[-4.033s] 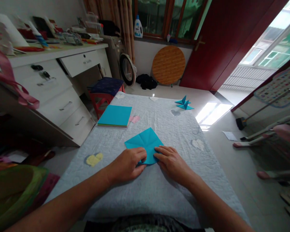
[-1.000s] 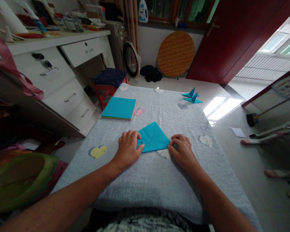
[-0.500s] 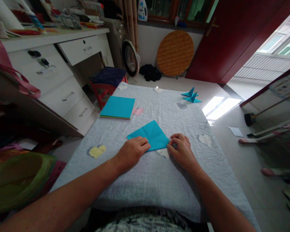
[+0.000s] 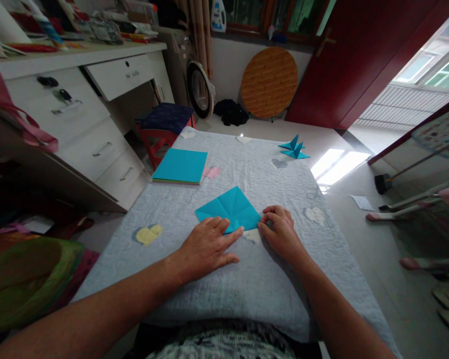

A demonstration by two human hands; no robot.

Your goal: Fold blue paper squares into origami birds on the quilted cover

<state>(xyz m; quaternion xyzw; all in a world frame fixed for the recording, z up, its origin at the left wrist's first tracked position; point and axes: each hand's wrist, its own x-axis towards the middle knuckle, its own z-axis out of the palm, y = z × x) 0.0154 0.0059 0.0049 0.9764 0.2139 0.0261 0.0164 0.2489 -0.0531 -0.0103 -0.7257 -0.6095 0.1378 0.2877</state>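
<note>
A folded sheet of blue origami paper [image 4: 230, 207], creased and roughly triangular, lies flat on the cloth-covered table [image 4: 194, 299]. My left hand [image 4: 209, 244] rests at its lower left edge, the index finger stretched along the bottom fold and the thumb spread away. At the right corner of the paper, my right hand [image 4: 279, 224] pinches the tip between thumb and curled fingers. Beyond the left hand sits a stack of square coloured paper [image 4: 181, 166], blue on top. Two folded blue paper figures [image 4: 295, 149] with upright points stand at the far right of the table.
Left of the table stand a white desk [image 4: 93, 124] with drawers and a red stool [image 4: 160, 129] with a dark cushion. A green bag-like container [image 4: 30, 284] is at the lower left. Behind are an open washing machine door [image 4: 201, 89] and a round wooden tabletop [image 4: 269, 82].
My left hand has opened out, its index finger now extended along the paper's bottom edge and its thumb apart. The right hand stays at the right corner. The view has shifted slightly.
</note>
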